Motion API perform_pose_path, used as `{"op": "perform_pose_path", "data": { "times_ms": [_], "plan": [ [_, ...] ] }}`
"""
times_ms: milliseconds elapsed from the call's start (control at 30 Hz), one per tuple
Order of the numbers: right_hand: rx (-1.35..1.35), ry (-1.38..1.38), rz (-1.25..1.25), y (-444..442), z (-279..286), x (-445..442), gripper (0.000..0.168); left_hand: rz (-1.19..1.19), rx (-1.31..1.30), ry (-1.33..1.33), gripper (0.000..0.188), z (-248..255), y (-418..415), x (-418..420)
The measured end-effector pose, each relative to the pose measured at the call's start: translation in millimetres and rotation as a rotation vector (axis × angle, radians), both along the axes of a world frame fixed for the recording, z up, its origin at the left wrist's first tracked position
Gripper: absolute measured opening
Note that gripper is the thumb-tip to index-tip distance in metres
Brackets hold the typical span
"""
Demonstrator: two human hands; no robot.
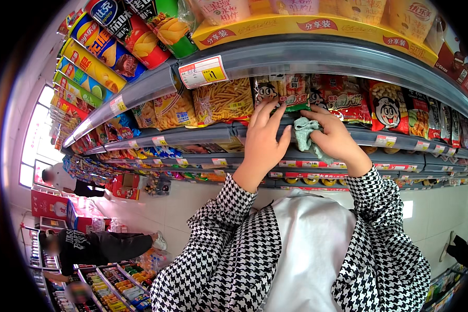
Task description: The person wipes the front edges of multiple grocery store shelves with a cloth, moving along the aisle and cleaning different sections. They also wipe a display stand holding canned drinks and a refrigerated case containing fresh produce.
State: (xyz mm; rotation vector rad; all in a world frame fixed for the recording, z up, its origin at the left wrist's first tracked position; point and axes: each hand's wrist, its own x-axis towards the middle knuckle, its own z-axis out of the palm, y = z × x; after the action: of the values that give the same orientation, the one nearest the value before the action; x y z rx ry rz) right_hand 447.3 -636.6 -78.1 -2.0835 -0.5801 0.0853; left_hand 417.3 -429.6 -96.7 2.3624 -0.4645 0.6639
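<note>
My left hand (266,136) rests its spread fingertips on the lower front of a glossy snack packet (280,91) with a cartoon face and a green lower edge. In my right hand (331,130) a crumpled grey-green cloth (307,134) is pinched between thumb and fingers. The right fingers reach to the shelf's front lip, close to a red snack packet (345,99). To the left of my hands stands a clear bag of fried snack sticks (226,101). A red packet with a panda-like cartoon (388,107) stands farther right.
Overhead runs a shelf edge (296,58) with a price label (202,72), bearing a yellow carton (257,29) of cups. Chip canisters (109,46) line the upper left. Lower shelves continue below my hands. A person in dark clothes (105,243) stands lower left; another (68,179) is beyond.
</note>
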Motion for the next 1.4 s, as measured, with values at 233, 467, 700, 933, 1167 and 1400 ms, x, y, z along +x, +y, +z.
{"op": "perform_pose_path", "data": {
  "times_ms": [233, 467, 700, 933, 1167, 1400],
  "plan": [
    [-0.033, -0.096, 0.068, -8, -8, 0, 0.057, 0.01, 0.227, 0.073, 0.072, -17, -6, 10],
    [-0.034, -0.149, 0.032, -15, -17, -11, 0.061, 0.007, 0.238, 0.062, 0.08, -24, -9, 11],
    [0.009, -0.094, -0.036, 5, -23, -24, 0.064, -0.021, 0.291, 0.084, 0.092, -35, 3, 9],
    [-0.043, -0.053, -0.12, 0, -6, -36, 0.062, -0.08, 0.246, 0.021, 0.089, -49, 0, 7],
    [0.102, -0.191, -0.267, -33, 4, -58, 0.057, -0.099, 0.263, -0.041, 0.078, -56, -10, 0],
    [0.078, -0.403, -0.538, -97, 18, -66, 0.054, -0.29, 0.194, -0.163, 0.07, -52, -55, 0]
  ]
}}
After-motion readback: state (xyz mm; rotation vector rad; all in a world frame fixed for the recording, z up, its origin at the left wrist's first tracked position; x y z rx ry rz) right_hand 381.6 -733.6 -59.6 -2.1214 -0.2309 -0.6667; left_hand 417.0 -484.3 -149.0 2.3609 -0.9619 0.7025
